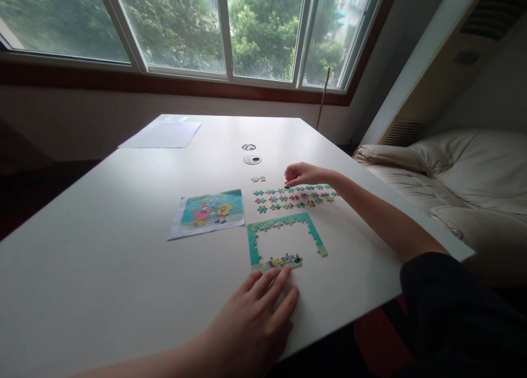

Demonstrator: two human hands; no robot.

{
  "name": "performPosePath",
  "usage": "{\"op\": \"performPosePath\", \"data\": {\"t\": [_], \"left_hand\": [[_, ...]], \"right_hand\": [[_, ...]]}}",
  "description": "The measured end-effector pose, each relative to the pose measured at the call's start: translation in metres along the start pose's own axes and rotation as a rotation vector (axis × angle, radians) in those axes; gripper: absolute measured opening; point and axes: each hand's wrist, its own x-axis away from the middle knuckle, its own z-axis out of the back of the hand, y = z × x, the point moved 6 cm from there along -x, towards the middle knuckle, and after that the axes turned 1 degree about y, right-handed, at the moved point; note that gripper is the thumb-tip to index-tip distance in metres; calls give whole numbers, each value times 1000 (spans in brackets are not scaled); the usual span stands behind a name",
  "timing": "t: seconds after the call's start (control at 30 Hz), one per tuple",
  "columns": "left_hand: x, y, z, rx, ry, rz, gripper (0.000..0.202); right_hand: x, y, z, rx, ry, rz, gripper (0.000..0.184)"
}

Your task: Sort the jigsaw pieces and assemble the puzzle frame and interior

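Note:
A jigsaw puzzle border (252,241) lies flat on the white table, mostly green and teal, with an open middle and a gap at its lower right. Along its bottom edge, my left hand (263,306) rests palm down, fingers stretched out and fingertips touching the joined pieces. Beyond the border, loose puzzle pieces (274,207) lie in several rows. My right hand (303,174) is over the far row with its fingers curled and pinched; a small dark bit of a puzzle piece (287,187) shows under the fingertips. Left of the border is a cartoon picture sheet (212,210).
Two loose pieces (258,179) lie apart, behind the rows. Farther back are two round metal-rimmed inserts (252,159) in the white table (123,246). A paper sheet (164,134) lies at the far left corner. A cream sofa (473,169) stands right of the table, windows behind.

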Motion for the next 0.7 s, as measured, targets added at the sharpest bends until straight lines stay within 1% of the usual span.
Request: {"op": "performPosePath", "data": {"t": [0.1, 0.2, 0.27, 0.33, 0.4, 0.47, 0.6, 0.7], "left_hand": [[-1, 1, 1, -2, -3, 0, 34], [-1, 1, 2, -18, 10, -5, 33], [-1, 1, 1, -29, 9, -11, 34], [0, 1, 1, -37, 4, -19, 34], [0, 0, 1, -47, 9, -19, 34], [0, 0, 1, -50, 9, -22, 34], [0, 0, 1, -44, 15, -27, 34], [1, 1, 1, -43, 39, -17, 33]], "right_hand": [[37, -25, -25, -4, -100, 77, 24], [75, -49, -55, 23, -225, 133, 22], [94, -57, -73, 41, -287, 134, 20], [105, -61, -86, 63, -333, 125, 19], [110, -63, -94, 87, -359, 119, 18], [111, -64, -97, 119, -362, 111, 17], [110, -66, -96, 200, -327, 97, 14], [112, -67, -96, 215, -324, 102, 15]]}}
